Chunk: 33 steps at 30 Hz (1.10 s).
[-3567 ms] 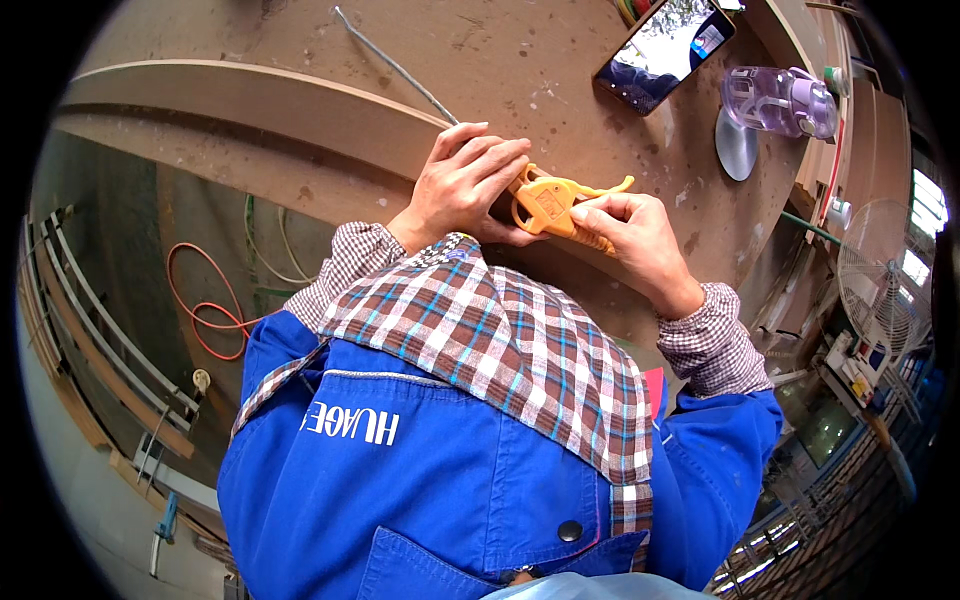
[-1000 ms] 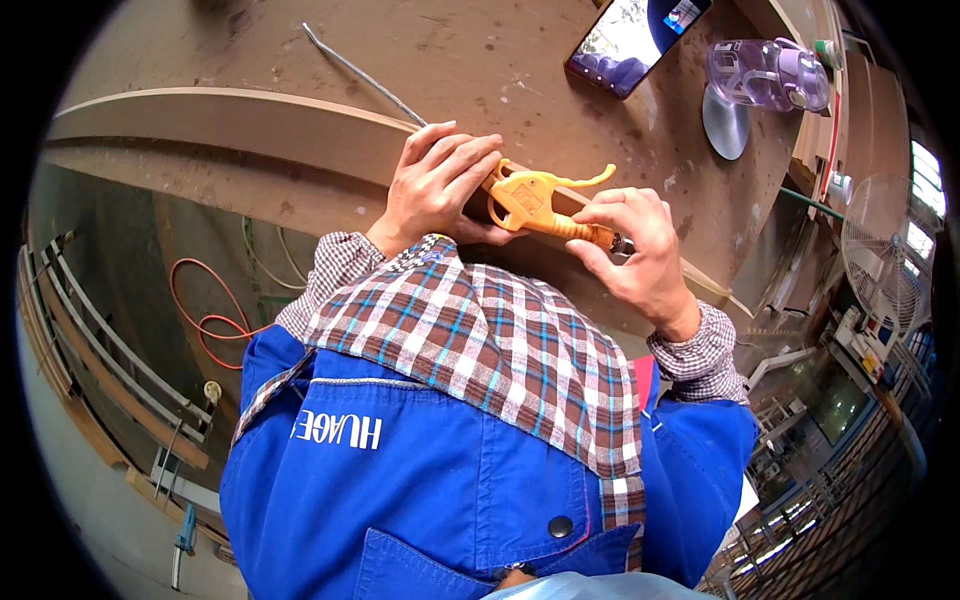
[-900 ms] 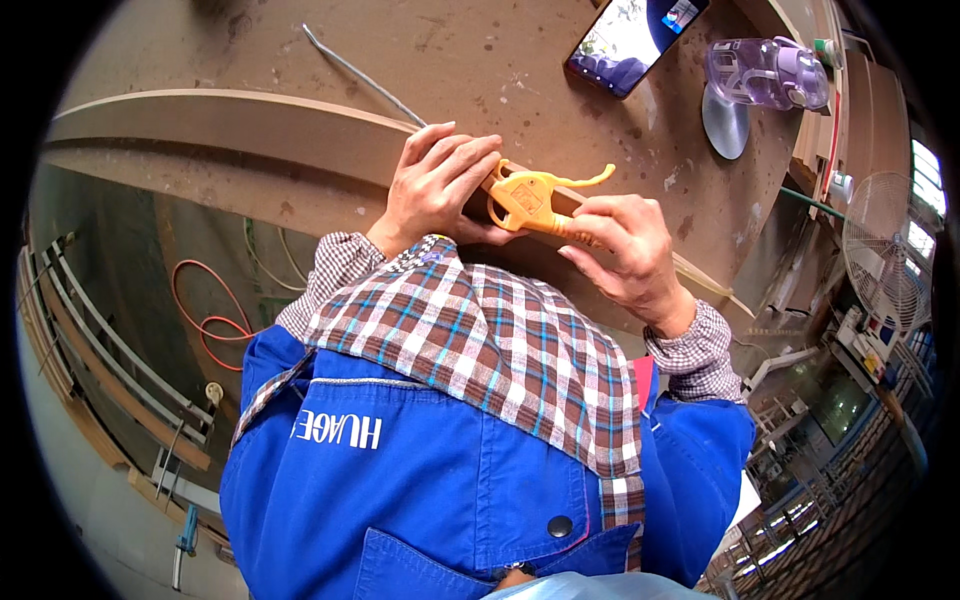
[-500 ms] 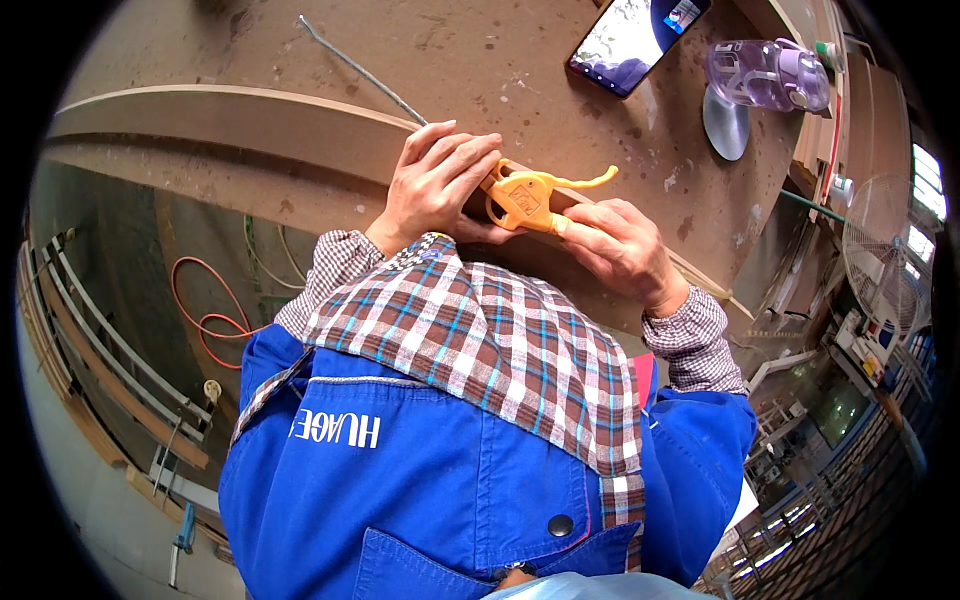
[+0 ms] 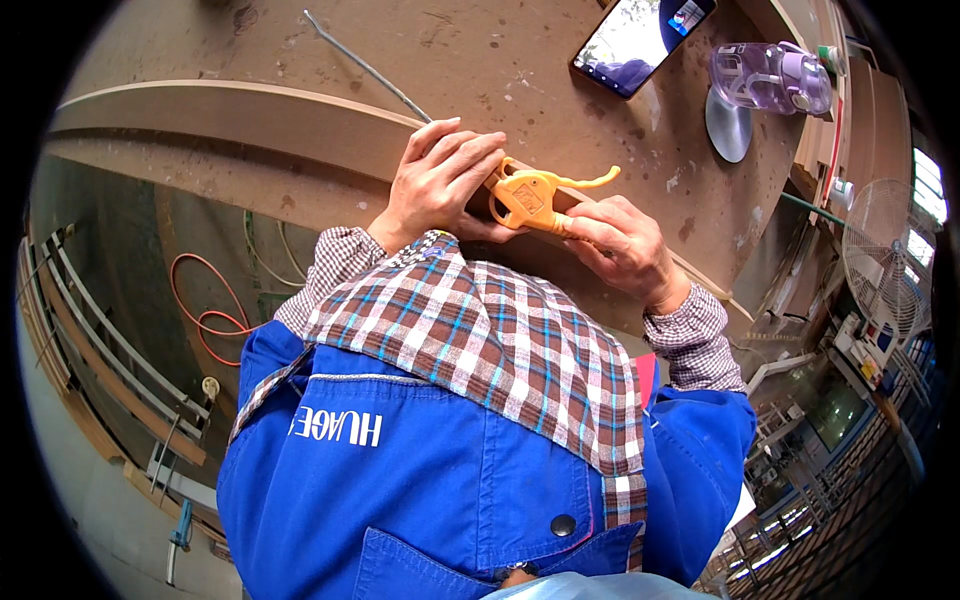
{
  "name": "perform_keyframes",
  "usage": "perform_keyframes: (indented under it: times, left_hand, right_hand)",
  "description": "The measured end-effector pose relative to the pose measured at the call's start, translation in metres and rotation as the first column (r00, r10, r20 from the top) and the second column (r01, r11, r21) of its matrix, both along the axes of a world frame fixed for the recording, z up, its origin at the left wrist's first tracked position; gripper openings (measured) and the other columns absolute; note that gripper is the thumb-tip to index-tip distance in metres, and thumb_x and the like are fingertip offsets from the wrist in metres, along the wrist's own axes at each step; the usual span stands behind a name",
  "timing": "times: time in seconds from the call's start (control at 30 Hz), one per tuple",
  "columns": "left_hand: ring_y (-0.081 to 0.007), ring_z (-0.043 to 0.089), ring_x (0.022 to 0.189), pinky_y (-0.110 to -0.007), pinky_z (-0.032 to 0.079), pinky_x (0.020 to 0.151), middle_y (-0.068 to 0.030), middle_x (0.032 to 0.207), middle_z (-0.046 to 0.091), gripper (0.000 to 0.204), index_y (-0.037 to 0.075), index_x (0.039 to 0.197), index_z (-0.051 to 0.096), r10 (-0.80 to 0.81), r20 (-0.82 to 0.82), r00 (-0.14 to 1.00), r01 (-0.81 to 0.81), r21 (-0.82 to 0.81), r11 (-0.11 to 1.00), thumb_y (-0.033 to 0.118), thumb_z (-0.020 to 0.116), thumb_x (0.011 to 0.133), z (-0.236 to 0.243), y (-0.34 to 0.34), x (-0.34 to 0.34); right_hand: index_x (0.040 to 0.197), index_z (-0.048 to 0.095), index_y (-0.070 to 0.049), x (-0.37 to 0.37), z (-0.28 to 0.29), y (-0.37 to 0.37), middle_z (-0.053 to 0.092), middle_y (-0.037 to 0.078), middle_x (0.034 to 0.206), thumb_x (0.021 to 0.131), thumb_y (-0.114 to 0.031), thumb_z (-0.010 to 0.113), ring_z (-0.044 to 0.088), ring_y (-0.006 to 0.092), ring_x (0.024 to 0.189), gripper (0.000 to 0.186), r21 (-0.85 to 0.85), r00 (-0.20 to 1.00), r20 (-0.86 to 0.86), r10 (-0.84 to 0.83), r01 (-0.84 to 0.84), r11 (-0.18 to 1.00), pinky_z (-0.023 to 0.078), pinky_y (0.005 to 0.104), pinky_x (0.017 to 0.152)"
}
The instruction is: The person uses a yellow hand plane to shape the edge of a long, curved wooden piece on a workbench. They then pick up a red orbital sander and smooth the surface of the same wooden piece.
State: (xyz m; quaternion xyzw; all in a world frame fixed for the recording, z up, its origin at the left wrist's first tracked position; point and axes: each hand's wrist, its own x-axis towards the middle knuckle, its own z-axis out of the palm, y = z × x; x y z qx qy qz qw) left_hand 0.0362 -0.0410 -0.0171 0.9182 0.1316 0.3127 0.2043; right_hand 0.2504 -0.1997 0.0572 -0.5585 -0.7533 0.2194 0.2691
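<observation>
A yellow plastic air blow gun [image 5: 530, 200] is held between both hands over the near edge of the brown work board [image 5: 510, 70], its curved lever pointing right. My left hand [image 5: 440, 180] is closed round the gun's front end, where a long thin metal rod [image 5: 365, 67] runs out up-left, beyond the fingers, over the board. My right hand [image 5: 630, 255] has its fingers closed on the end of the gun's handle, hiding that end. A curved wooden lip [image 5: 230, 115] runs along the board behind my hands.
A phone [image 5: 630, 50] lies at the board's back right, beside a purple bottle [image 5: 760, 80] and a round silver disc [image 5: 728, 135]. A fan [image 5: 885, 260] stands far right. An orange hose [image 5: 205, 330] loops at left below the board, beside metal rails [image 5: 130, 340].
Since the earliest frame my right hand has slid right, from the gun's body to the handle's end, uncovering the handle. Its fingers, looser a second ago, have closed there. My left hand keeps its grip.
</observation>
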Motion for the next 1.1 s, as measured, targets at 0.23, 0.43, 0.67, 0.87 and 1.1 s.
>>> perform_keyframes:
  times: [0.23, 0.43, 0.67, 0.87, 1.1]
  left_hand:
    - [-0.0190, 0.063, 0.103, -0.042, 0.038, 0.105, -0.0071, 0.116, 0.066, 0.074, 0.003, 0.105, 0.068, 0.002, -0.008, 1.000, -0.002, -0.005, 1.000, 0.066, 0.074, 0.066, 0.002, -0.003, 0.000]
    - [-0.0195, 0.064, 0.102, -0.041, 0.039, 0.104, -0.0072, 0.115, 0.066, 0.073, 0.002, 0.103, 0.068, -0.002, 0.003, 1.000, 0.002, -0.016, 1.000, 0.064, 0.075, 0.065, 0.001, -0.001, -0.004]
    - [-0.0211, 0.063, 0.100, -0.041, 0.040, 0.102, -0.0064, 0.116, 0.067, 0.064, 0.005, 0.102, 0.068, -0.009, 0.037, 0.999, 0.005, 0.114, 0.993, 0.060, 0.071, 0.069, 0.011, 0.009, 0.019]
    - [-0.0245, 0.063, 0.103, -0.046, 0.038, 0.103, -0.0095, 0.115, 0.066, 0.067, 0.003, 0.106, 0.064, -0.037, 0.019, 0.999, 0.034, 0.154, 0.987, 0.050, 0.078, 0.062, -0.014, 0.007, 0.015]
    - [-0.0252, 0.061, 0.106, -0.046, 0.035, 0.105, -0.0098, 0.117, 0.065, 0.067, 0.002, 0.110, 0.062, -0.030, -0.027, 0.999, 0.034, 0.162, 0.986, 0.042, 0.079, 0.058, -0.019, 0.014, -0.004]
  right_hand:
    - [0.106, 0.062, -0.006, -0.001, 0.002, -0.001, 0.066, 0.011, 0.100, 0.069, 0.001, 0.077, 0.064, 0.0275, 0.083, 0.041, -0.014, 1.000, -0.017, -0.015, 0.015, 1.000, 0.055, 0.0349, 0.072]
    - [0.107, 0.062, -0.006, -0.006, 0.001, 0.000, 0.066, 0.010, 0.100, 0.068, 0.001, 0.077, 0.064, 0.0273, 0.082, 0.043, -0.028, 0.999, -0.019, -0.042, 0.041, 0.999, 0.054, 0.0350, 0.071]
    - [0.107, 0.066, -0.012, 0.010, -0.006, -0.004, 0.065, 0.008, 0.100, 0.076, -0.009, 0.071, 0.064, 0.0261, 0.087, 0.031, 0.147, 0.997, -0.005, -0.071, 0.071, 0.987, 0.056, 0.0354, 0.076]
    - [0.103, 0.064, -0.014, 0.003, -0.028, -0.010, 0.066, 0.011, 0.104, 0.078, -0.019, 0.067, 0.062, 0.0317, 0.094, 0.026, 0.068, 0.993, -0.091, -0.080, 0.087, 0.994, 0.052, 0.0408, 0.083]
    - [0.100, 0.064, -0.011, -0.012, -0.043, -0.005, 0.065, 0.011, 0.094, 0.078, -0.019, 0.067, 0.062, 0.0320, 0.090, 0.024, 0.182, 0.993, -0.106, -0.054, 0.072, 0.981, 0.051, 0.0420, 0.078]
